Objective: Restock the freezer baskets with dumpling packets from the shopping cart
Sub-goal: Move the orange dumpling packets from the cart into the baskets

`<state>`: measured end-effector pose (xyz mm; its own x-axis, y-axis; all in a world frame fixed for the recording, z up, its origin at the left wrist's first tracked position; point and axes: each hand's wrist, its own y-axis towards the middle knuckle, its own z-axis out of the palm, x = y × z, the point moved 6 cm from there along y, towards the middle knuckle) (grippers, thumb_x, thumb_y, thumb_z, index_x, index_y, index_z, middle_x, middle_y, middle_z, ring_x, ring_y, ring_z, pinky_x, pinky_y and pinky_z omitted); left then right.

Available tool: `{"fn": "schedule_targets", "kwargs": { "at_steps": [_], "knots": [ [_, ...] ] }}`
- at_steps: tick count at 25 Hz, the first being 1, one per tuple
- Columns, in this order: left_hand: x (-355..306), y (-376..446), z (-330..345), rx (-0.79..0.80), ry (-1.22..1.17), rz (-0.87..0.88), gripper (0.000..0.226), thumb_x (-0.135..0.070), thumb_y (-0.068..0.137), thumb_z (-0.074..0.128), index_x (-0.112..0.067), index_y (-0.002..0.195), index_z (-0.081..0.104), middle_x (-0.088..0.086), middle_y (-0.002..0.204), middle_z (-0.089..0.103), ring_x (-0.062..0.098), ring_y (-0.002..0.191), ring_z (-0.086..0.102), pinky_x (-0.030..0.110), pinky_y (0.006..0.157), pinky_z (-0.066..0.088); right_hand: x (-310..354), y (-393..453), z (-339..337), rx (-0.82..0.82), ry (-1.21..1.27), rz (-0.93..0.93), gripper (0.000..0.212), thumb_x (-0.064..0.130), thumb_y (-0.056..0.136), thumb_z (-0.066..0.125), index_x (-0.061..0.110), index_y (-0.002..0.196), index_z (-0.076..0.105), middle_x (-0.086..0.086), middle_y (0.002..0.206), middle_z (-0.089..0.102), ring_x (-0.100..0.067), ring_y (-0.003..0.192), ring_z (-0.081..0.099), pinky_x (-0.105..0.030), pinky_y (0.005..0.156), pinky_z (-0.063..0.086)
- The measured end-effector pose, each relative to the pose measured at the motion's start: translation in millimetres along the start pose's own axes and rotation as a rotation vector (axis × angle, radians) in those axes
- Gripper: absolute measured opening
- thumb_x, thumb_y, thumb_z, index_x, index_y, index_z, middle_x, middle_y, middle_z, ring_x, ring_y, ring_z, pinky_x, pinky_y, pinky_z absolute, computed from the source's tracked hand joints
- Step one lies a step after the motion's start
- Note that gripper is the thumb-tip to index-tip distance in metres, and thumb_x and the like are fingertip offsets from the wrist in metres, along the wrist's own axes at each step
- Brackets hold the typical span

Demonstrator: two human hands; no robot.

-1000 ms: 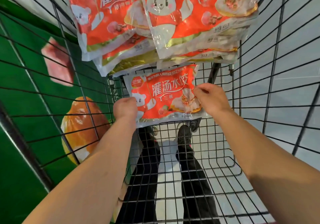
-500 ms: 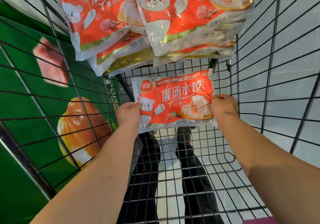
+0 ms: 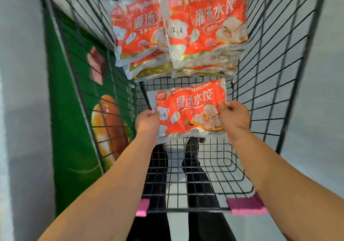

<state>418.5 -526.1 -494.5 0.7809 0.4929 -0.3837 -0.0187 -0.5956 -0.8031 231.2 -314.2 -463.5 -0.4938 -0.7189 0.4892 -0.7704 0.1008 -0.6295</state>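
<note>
Centre frame, inside the wire shopping cart [image 3: 275, 58]: left hand [image 3: 147, 122] and right hand [image 3: 235, 117] pinch opposite edges of one dumpling packet [image 3: 188, 111], held above the cart floor. Remaining packets [image 3: 178, 36] stacked upper centre. Step: pick-up. Next, probably: lift clear, carry to freezer basket, not in view.

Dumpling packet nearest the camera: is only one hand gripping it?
No. The left hand grips the dumpling packet at its left edge and the right hand pinches its right edge.
</note>
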Motion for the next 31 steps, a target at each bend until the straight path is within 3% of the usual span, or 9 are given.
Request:
{"fn": "schedule_targets", "kwargs": {
  "at_steps": [2, 6, 10, 13, 16, 19, 25, 28, 31],
  "knots": [
    [-13.6, -31.8, -20.3, -0.012, 0.011, 0.081, 0.026, -0.029, 0.085, 0.062, -0.01, 0.068, 0.061, 0.017, 0.075, 0.07, 0.026, 0.067, 0.063, 0.045, 0.065, 0.057, 19.2, -20.1, -26.5, 0.028, -0.044, -0.045, 0.015, 0.029, 0.091, 0.059, 0.019, 0.079, 0.062, -0.002, 0.082, 0.067, -0.024, 0.084, 0.064, -0.039, 0.079, 0.054],
    [-31.7, -110.4, -83.6, -0.083, 0.107, 0.253, 0.034, -0.023, 0.092, 0.059, -0.015, 0.06, 0.055, 0.002, 0.059, 0.052, 0.022, 0.06, 0.047, 0.03, 0.056, 0.035, 59.6, -72.0, -76.4, 0.136, -0.081, -0.208, 0.029, 0.025, 0.091, 0.06, 0.02, 0.063, 0.056, 0.003, 0.067, 0.06, -0.022, 0.075, 0.06, -0.031, 0.07, 0.046],
    [-21.2, -190.2, -149.5, -0.124, 0.093, 0.319, 0.023, -0.021, 0.092, 0.059, -0.011, 0.072, 0.066, 0.004, 0.065, 0.062, 0.017, 0.056, 0.051, 0.027, 0.053, 0.039, 78.9, -131.5, -107.8, 0.242, -0.033, -0.285, 0.021, 0.027, 0.091, 0.063, 0.015, 0.075, 0.067, -0.003, 0.078, 0.072, -0.027, 0.078, 0.07, -0.045, 0.076, 0.058],
    [13.0, -225.9, -201.3, -0.228, -0.055, 0.339, 0.022, -0.021, 0.087, 0.061, -0.01, 0.069, 0.067, 0.005, 0.068, 0.068, 0.024, 0.066, 0.062, 0.036, 0.062, 0.049, 100.4, -179.8, -101.4, 0.336, -0.077, -0.397, 0.022, 0.025, 0.093, 0.061, 0.014, 0.075, 0.066, -0.004, 0.075, 0.07, -0.025, 0.071, 0.066, -0.04, 0.07, 0.055],
    [57.9, -253.5, -245.9, -0.319, -0.211, 0.307, 0.022, -0.021, 0.082, 0.064, -0.009, 0.063, 0.066, 0.008, 0.064, 0.068, 0.026, 0.067, 0.065, 0.045, 0.068, 0.052, 123.7, -232.2, -74.7, 0.439, -0.14, -0.514, 0.022, 0.031, 0.09, 0.062, 0.015, 0.075, 0.067, -0.004, 0.077, 0.072, -0.028, 0.077, 0.068, -0.049, 0.078, 0.057],
    [105.1, -274.1, -294.4, -0.412, -0.317, 0.267, 0.034, -0.018, 0.086, 0.064, -0.013, 0.053, 0.055, 0.002, 0.053, 0.052, 0.015, 0.053, 0.046, 0.033, 0.054, 0.035, 136.5, -291.9, -34.7, 0.51, -0.197, -0.639, 0.02, 0.03, 0.09, 0.064, 0.016, 0.075, 0.068, -0.005, 0.079, 0.073, -0.031, 0.081, 0.069, -0.052, 0.08, 0.056],
    [230.0, -288.2, -397.2, -0.524, -0.536, 0.172, 0.023, -0.018, 0.087, 0.063, -0.007, 0.067, 0.066, 0.001, 0.063, 0.059, 0.016, 0.06, 0.05, 0.03, 0.058, 0.036, 112.3, -416.2, 60.0, 0.611, -0.308, -0.859, 0.013, 0.036, 0.082, 0.067, 0.032, 0.07, 0.069, 0.0, 0.073, 0.072, -0.029, 0.077, 0.068, -0.051, 0.079, 0.056],
    [285.9, -289.6, -431.7, -0.537, -0.579, 0.178, 0.026, -0.016, 0.088, 0.062, 0.001, 0.069, 0.064, 0.005, 0.064, 0.059, 0.018, 0.061, 0.05, 0.03, 0.06, 0.038, 96.1, -476.5, 99.5, 0.627, -0.369, -0.961, 0.017, 0.028, 0.086, 0.068, 0.016, 0.073, 0.07, -0.007, 0.077, 0.072, -0.031, 0.08, 0.067, -0.046, 0.08, 0.054],
    [337.8, -290.8, -455.1, -0.555, -0.606, 0.152, 0.031, -0.015, 0.087, 0.064, -0.008, 0.057, 0.058, 0.003, 0.058, 0.053, 0.019, 0.058, 0.045, 0.032, 0.06, 0.034, 79.1, -523.2, 131.8, 0.653, -0.461, -1.032, 0.018, 0.023, 0.087, 0.067, 0.01, 0.074, 0.069, -0.008, 0.075, 0.071, -0.031, 0.079, 0.066, -0.039, 0.074, 0.05]
  ]
}}
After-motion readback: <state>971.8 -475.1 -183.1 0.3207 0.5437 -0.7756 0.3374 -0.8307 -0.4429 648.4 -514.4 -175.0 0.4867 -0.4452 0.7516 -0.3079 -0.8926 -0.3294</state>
